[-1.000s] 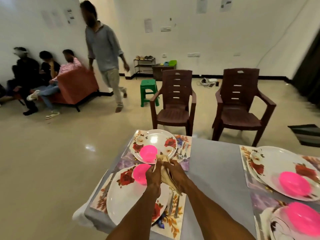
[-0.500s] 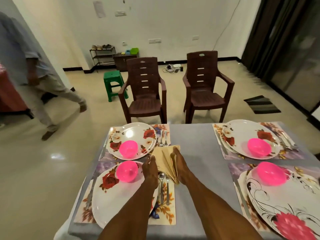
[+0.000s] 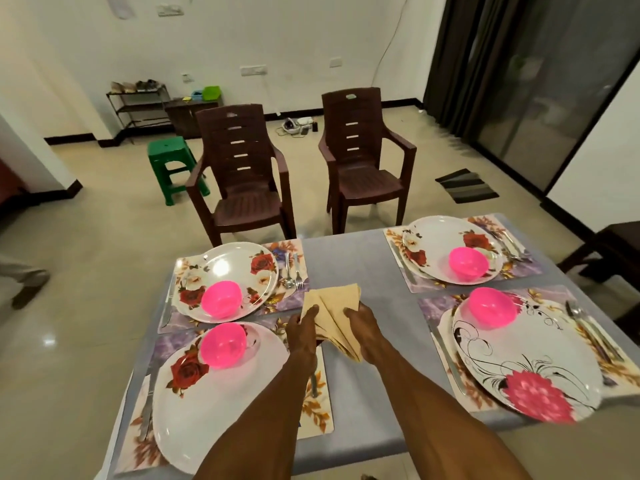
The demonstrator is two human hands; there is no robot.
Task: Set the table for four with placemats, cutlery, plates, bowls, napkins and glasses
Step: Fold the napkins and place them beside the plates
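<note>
The folded tan napkins are held above the grey table, at its middle, between the two left-hand place settings and the two right-hand ones. The left hand grasps the stack's left edge, fingers curled onto the cloth; the right hand grips its right side, fingers wrapped over the fold. The stack fans out at its far end and narrows toward the person.

Left of the napkins, the near plate with a red rose carries a pink bowl at its far edge, on a floral placemat. Beyond it, a second plate holds a pink bowl, with a spoon and fork just beside it on the mat.

Right of the napkins, a plate with a pink flower and a farther plate each bear a pink bowl, on their own mats, with cutlery along the outer edges.

Beyond the table stand two brown plastic chairs, a green stool to their left, and a dark curtain at the far right.
</note>
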